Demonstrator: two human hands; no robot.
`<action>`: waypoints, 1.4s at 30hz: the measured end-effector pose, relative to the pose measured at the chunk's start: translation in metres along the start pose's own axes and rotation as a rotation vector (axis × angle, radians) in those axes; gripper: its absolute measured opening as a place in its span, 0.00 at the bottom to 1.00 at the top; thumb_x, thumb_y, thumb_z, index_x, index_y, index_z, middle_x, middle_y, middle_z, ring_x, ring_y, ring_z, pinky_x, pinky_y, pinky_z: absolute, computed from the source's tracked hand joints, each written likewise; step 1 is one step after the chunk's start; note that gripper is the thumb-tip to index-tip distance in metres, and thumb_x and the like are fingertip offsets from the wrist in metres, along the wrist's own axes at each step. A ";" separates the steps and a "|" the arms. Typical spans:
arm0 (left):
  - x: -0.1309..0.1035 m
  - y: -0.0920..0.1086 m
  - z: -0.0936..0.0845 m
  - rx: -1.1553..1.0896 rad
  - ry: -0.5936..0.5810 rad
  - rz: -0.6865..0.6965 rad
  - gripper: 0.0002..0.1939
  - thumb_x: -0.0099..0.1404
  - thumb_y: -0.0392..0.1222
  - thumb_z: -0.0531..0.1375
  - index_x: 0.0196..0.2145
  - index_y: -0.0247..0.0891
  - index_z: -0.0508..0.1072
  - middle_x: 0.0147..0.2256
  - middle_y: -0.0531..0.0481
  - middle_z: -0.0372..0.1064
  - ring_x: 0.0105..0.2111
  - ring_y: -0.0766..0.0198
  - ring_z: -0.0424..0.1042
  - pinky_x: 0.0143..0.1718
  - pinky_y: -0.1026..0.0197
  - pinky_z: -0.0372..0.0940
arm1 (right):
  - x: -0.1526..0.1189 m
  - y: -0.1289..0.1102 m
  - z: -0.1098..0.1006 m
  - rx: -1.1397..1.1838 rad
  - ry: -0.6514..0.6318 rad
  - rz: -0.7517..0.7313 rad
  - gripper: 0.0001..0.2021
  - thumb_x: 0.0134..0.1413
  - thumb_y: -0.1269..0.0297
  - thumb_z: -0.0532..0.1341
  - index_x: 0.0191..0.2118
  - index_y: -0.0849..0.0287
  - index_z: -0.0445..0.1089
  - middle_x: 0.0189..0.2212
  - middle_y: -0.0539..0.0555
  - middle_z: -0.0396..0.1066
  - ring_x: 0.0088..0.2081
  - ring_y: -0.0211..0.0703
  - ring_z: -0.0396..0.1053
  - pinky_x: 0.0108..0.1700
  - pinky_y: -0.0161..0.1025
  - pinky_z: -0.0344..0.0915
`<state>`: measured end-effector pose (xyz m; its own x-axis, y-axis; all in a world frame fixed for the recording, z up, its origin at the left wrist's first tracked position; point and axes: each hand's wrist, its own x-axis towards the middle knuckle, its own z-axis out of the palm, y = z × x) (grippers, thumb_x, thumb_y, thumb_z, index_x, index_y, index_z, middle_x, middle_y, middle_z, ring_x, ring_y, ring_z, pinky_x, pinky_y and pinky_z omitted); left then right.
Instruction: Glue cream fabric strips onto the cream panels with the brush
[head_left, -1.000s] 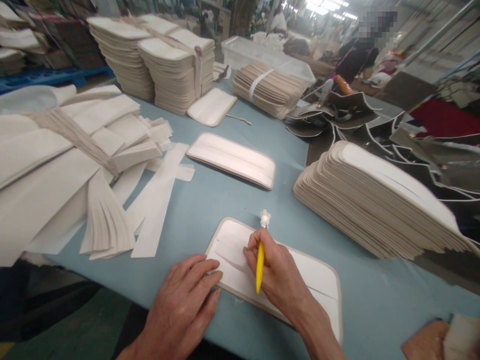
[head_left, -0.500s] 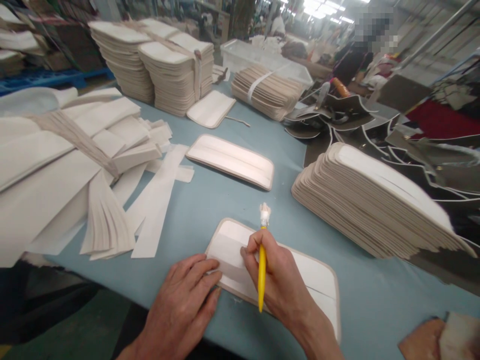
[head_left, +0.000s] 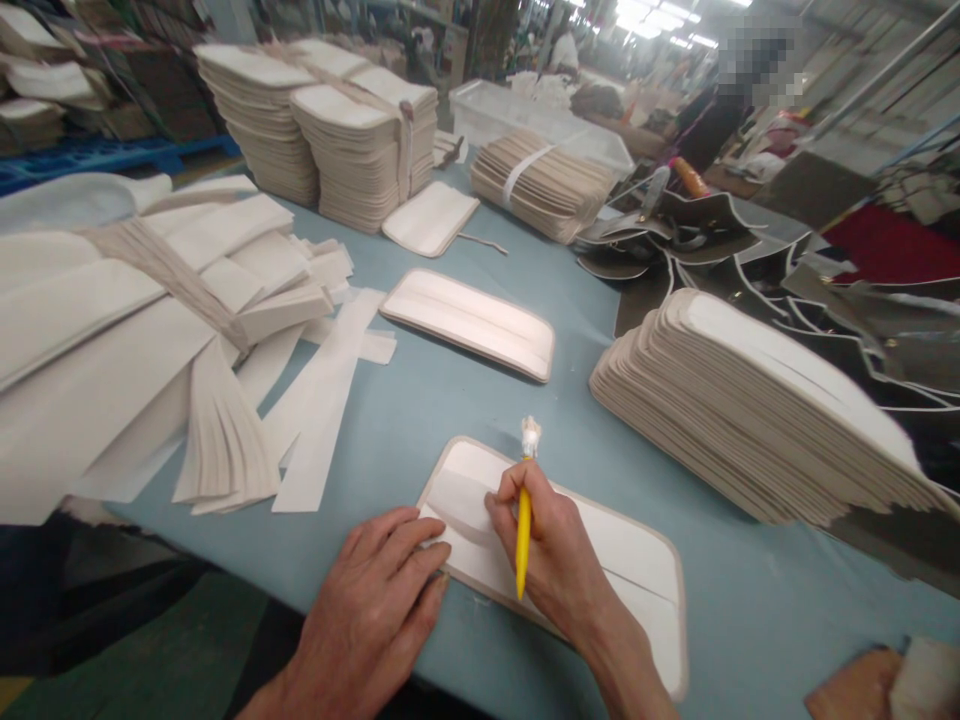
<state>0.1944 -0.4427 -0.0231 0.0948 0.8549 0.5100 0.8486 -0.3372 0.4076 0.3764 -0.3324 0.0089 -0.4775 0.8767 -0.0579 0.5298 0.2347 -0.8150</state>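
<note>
While in right hand's [head_left: 553, 538] grip, yellow tool [head_left: 523, 540] fore-and-aft, white end [head_left: 531, 433] farthest.

"What sort of place is this?"
"A factory workshop: banded stacks of matching panels [head_left: 356, 165] on a worktable [head_left: 435, 400], strip lights [head_left: 645, 20] overhead."
"And behind?"
"A blue pallet [head_left: 127, 163], and perhaps more work areas; the background is blurred."

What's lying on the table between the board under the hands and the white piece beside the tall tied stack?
In the head view, another white board with a beige edge lies between the nearer board and the white piece.
</note>
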 end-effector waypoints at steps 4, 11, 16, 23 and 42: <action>0.000 0.000 0.000 0.001 -0.003 0.000 0.10 0.72 0.31 0.57 0.47 0.39 0.76 0.47 0.49 0.79 0.53 0.58 0.71 0.55 0.55 0.64 | -0.001 0.000 -0.001 -0.014 -0.011 0.013 0.04 0.59 0.65 0.56 0.35 0.51 0.58 0.22 0.41 0.64 0.24 0.40 0.64 0.30 0.34 0.54; -0.003 0.000 0.002 0.004 0.001 -0.008 0.10 0.73 0.33 0.57 0.47 0.41 0.76 0.47 0.49 0.79 0.53 0.57 0.72 0.54 0.54 0.66 | -0.001 0.003 -0.002 -0.056 -0.027 0.020 0.03 0.59 0.66 0.55 0.36 0.51 0.59 0.23 0.43 0.66 0.25 0.41 0.66 0.31 0.34 0.56; -0.003 0.000 0.000 -0.037 0.009 -0.022 0.11 0.72 0.32 0.57 0.47 0.41 0.76 0.47 0.49 0.79 0.53 0.58 0.73 0.55 0.55 0.68 | 0.001 0.001 -0.001 -0.098 -0.015 0.009 0.03 0.60 0.63 0.54 0.35 0.51 0.58 0.23 0.44 0.65 0.25 0.42 0.63 0.31 0.35 0.55; -0.005 -0.001 -0.003 -0.104 -0.004 -0.047 0.11 0.73 0.32 0.58 0.49 0.40 0.76 0.48 0.47 0.78 0.56 0.60 0.71 0.59 0.58 0.67 | 0.002 0.001 -0.001 -0.099 -0.048 0.022 0.03 0.60 0.62 0.53 0.35 0.50 0.56 0.23 0.44 0.63 0.25 0.42 0.60 0.32 0.36 0.54; 0.037 -0.037 -0.013 -0.056 0.009 -0.097 0.10 0.74 0.35 0.58 0.51 0.40 0.74 0.47 0.48 0.77 0.51 0.59 0.73 0.57 0.55 0.68 | 0.002 0.003 -0.001 -0.121 -0.056 0.051 0.02 0.60 0.62 0.52 0.36 0.50 0.56 0.23 0.44 0.62 0.24 0.43 0.60 0.32 0.36 0.51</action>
<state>0.1603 -0.4041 -0.0098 0.0090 0.8811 0.4729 0.8233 -0.2749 0.4967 0.3773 -0.3296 0.0067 -0.4846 0.8647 -0.1319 0.6331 0.2426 -0.7351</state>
